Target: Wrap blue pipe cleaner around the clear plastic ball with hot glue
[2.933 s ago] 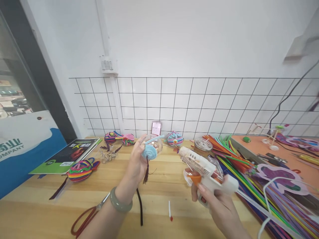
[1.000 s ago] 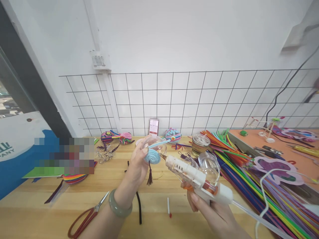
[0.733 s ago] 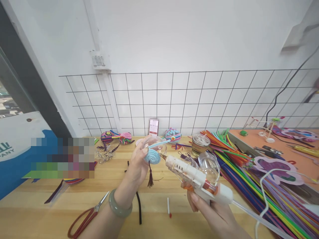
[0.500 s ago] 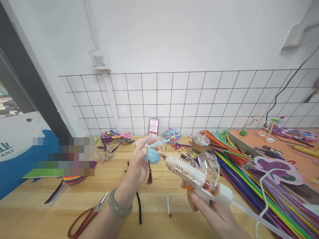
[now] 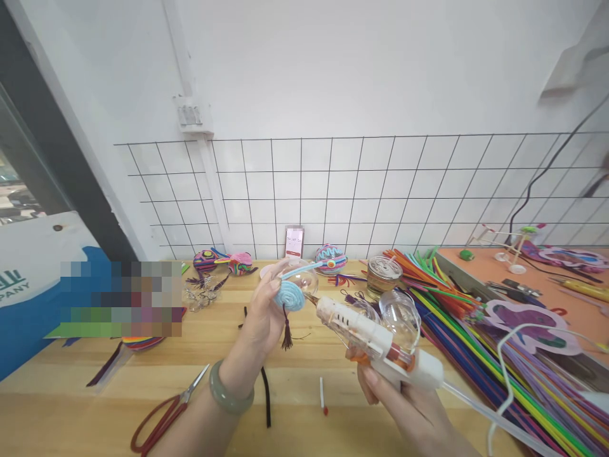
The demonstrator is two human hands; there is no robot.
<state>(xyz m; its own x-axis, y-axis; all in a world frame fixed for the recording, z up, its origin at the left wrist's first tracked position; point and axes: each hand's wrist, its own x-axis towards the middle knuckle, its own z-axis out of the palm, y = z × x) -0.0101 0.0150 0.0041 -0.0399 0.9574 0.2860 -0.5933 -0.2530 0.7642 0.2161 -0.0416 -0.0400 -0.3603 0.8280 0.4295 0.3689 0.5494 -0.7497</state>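
My left hand (image 5: 263, 317) holds up a clear plastic ball (image 5: 299, 279) partly wrapped in a light blue pipe-cleaner coil (image 5: 289, 296), with a dark red tassel hanging below it. My right hand (image 5: 399, 400) grips a white hot glue gun (image 5: 375, 339) with an orange trigger. Its nozzle tip touches the ball right beside the blue coil. A clear glue stick juts from the gun's back toward the lower right. A green bangle sits on my left wrist.
Red-handled scissors (image 5: 164, 412), a black pipe cleaner (image 5: 266, 397) and a small red-tipped stick (image 5: 322, 397) lie on the wooden table (image 5: 76, 406). Colourful wrapped balls (image 5: 330, 257) and a jar (image 5: 383, 274) stand at the back. A heap of pipe cleaners (image 5: 476, 343) fills the right side.
Since 2.9 s ago the glue gun swung left and its nozzle came against the ball. Over the last second both hands hold nearly still.
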